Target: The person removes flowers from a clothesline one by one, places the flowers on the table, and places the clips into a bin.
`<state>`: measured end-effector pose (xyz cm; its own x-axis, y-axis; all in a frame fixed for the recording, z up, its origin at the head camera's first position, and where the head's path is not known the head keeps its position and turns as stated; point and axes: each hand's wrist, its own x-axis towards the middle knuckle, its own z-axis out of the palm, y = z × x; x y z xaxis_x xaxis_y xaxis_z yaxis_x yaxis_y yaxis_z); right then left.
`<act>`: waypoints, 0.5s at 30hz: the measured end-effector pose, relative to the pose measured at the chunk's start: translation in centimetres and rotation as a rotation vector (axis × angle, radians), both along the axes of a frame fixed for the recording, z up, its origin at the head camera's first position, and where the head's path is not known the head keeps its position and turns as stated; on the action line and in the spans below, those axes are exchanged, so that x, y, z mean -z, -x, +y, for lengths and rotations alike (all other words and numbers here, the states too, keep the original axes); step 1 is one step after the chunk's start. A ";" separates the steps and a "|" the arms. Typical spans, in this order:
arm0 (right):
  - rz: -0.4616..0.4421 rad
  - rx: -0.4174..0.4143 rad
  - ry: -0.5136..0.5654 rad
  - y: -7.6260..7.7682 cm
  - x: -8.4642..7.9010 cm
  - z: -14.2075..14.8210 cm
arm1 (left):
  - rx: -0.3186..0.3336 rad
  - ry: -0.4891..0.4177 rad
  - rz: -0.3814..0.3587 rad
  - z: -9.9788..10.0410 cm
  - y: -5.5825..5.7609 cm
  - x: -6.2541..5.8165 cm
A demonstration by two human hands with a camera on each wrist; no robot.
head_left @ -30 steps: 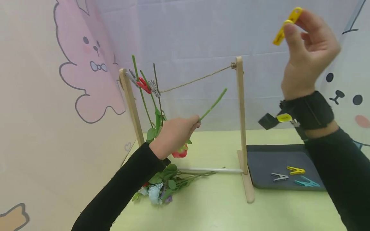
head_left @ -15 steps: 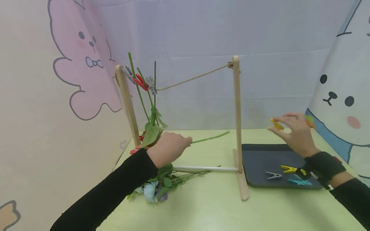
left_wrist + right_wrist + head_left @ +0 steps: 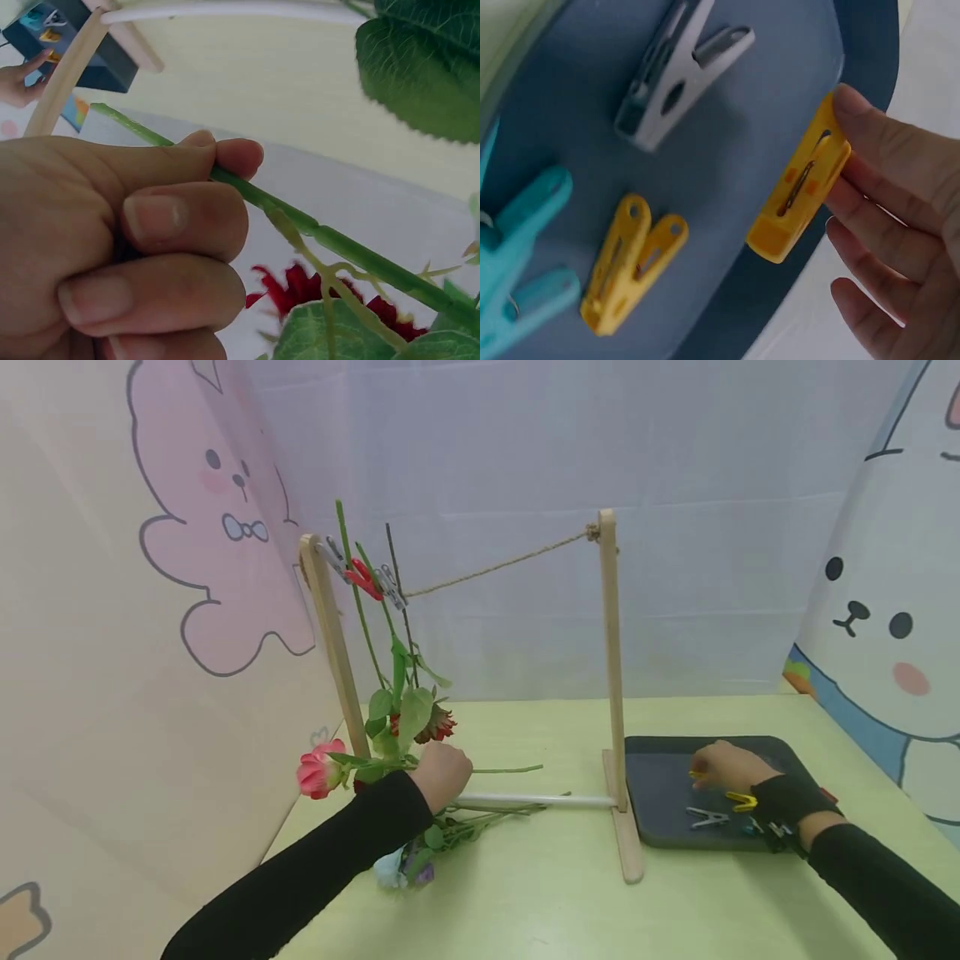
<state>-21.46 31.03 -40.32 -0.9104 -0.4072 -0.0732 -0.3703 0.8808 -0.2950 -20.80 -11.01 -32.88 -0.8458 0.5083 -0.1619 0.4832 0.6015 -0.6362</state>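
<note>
While the right hand (image 3: 731,766) pinches a yellow spring clothespin (image 3: 799,187) by its handle end, over the dark tray (image 3: 652,760) toward its far edge, even pressure should stop it twisting. With thumb and index finger the left hand (image 3: 442,774) pinches the green stem (image 3: 510,769), the pink flower (image 3: 318,772) pointing to the worktop (image 3: 555,893)'s left edge; a level hold would spare the hanging leaves (image 3: 412,714). Beside the tray's left edge stands the rack's right foot (image 3: 625,843), best cleared from above; bare worktop lies before both.
</note>
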 end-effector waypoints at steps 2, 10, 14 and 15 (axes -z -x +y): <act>-0.040 0.015 0.015 0.2 0.5 0.0 | -0.021 0.020 -0.016 -0.2 1.3 2.6; -0.112 0.063 0.015 0.2 1.7 -0.6 | 0.044 -0.022 0.047 -1.3 5.6 13.2; -0.124 0.082 0.015 0.2 2.2 -0.8 | 0.014 -0.027 0.064 -0.8 3.9 11.7; -0.127 0.089 0.012 0.2 2.4 -0.8 | 0.015 -0.032 0.066 -0.8 3.2 10.9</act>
